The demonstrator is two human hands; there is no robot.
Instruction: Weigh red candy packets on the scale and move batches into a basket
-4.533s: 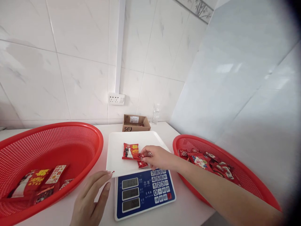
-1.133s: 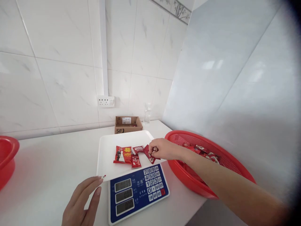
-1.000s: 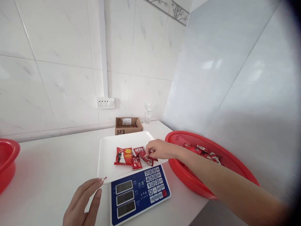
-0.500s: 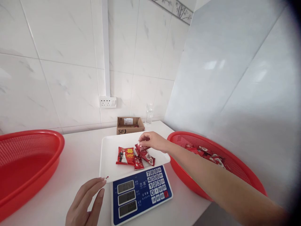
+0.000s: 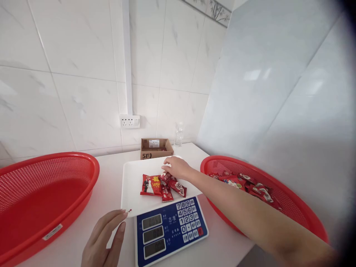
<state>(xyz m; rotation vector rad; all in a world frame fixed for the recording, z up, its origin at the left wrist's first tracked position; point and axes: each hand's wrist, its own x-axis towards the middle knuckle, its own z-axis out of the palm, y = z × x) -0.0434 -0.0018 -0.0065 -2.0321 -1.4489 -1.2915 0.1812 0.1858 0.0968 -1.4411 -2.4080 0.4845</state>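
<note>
My right hand [image 5: 178,167] hovers over the far side of the white scale tray [image 5: 130,178], its thumb and fingertips apart just above the small dark red candy packets [image 5: 178,186]. These overlap in a little heap. Against their left side lies a larger bright red packet [image 5: 151,184] with yellow characters and a white figure. At the tray's near left corner, my left hand [image 5: 104,233] has its fingers stretched out and thumb apart, the fingertips by the rim. Below the tray, the blue panel of the digital scale [image 5: 169,233] shows lit digits.
A red plastic basket [image 5: 94,181] stands on the left. Another red basket [image 5: 303,218], with many wrapped packets [image 5: 258,191], stands on the right under my forearm. Behind the tray are an open cardboard box [image 5: 148,154] and a clear bottle [image 5: 178,135] near the wall.
My right fingers have parted from a small red packet, which now rests on the heap. The top display's digits have changed. The view has shifted slightly left, showing more of the left basket.
</note>
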